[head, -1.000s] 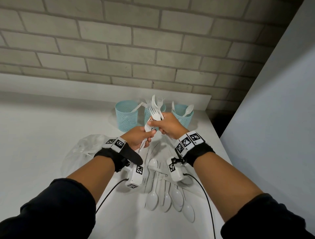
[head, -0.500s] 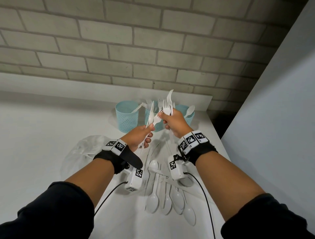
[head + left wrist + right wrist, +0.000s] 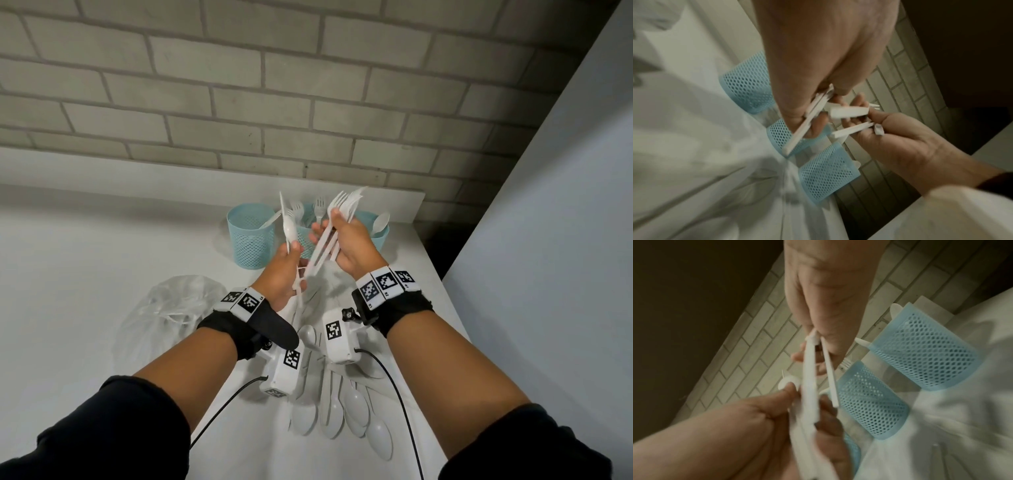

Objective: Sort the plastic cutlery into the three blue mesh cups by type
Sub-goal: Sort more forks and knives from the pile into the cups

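On the white surface [image 3: 85, 257] under the brick wall, I see my right hand [image 3: 349, 245] gripping a bunch of forks [image 3: 342, 205], now drawn apart from my left hand [image 3: 282, 270], whose grip pinches a knife [image 3: 287, 222]; both hover before the blue mesh cups [image 3: 251, 236], spoons [image 3: 342, 407] lying nearer me

White counter [image 3: 85, 260] bears three blue mesh cups [image 3: 251, 245], loose spoons [image 3: 330, 407], plastic bag [image 3: 171, 308].
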`<move>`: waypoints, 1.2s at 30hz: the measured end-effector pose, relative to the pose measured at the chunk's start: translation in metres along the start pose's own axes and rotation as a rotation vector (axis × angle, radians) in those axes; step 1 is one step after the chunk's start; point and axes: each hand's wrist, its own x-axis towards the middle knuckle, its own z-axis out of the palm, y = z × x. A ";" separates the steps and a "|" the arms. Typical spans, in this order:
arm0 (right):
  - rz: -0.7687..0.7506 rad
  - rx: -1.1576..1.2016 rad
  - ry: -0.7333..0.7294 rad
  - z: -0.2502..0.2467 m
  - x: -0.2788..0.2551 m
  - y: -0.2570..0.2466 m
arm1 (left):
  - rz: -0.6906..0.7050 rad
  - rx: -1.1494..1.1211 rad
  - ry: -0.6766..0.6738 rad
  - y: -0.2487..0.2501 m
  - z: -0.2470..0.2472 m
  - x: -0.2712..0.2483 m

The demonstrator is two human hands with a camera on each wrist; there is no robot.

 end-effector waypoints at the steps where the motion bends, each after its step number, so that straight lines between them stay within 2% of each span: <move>1: -0.051 0.046 0.016 0.001 0.001 -0.001 | -0.012 -0.055 -0.007 -0.001 0.001 0.000; 3: -0.161 0.060 0.022 0.004 0.000 -0.002 | -0.035 -0.135 -0.043 -0.001 0.002 -0.001; 6: -0.285 -0.077 0.048 0.007 -0.002 0.002 | -0.049 -0.205 -0.088 0.002 0.007 -0.001; 10: -0.293 -0.253 0.035 0.007 -0.002 0.008 | 0.013 -0.327 -0.072 0.006 0.012 0.001; 13: -0.288 -0.474 -0.005 0.002 -0.003 0.008 | 0.066 -0.269 -0.086 0.011 0.014 0.002; 16: -0.302 -0.599 0.021 -0.005 -0.001 0.000 | 0.045 -0.158 -0.064 0.015 0.015 0.004; 18: -0.338 -0.528 0.085 -0.011 0.005 -0.010 | 0.010 -0.091 -0.042 0.015 0.014 0.005; 22: -0.449 -0.237 0.266 -0.025 0.026 -0.037 | 0.003 -0.040 -0.053 0.017 0.010 0.007; 25: -0.452 -0.119 0.348 -0.034 0.042 -0.052 | 0.009 -0.015 -0.027 0.017 0.008 0.010; 31: -0.404 -0.072 0.325 -0.030 0.060 -0.054 | 0.010 -0.010 0.018 0.020 0.002 0.017; 36: -0.370 0.017 0.213 0.002 0.068 -0.044 | 0.008 -0.052 0.053 0.024 -0.003 0.021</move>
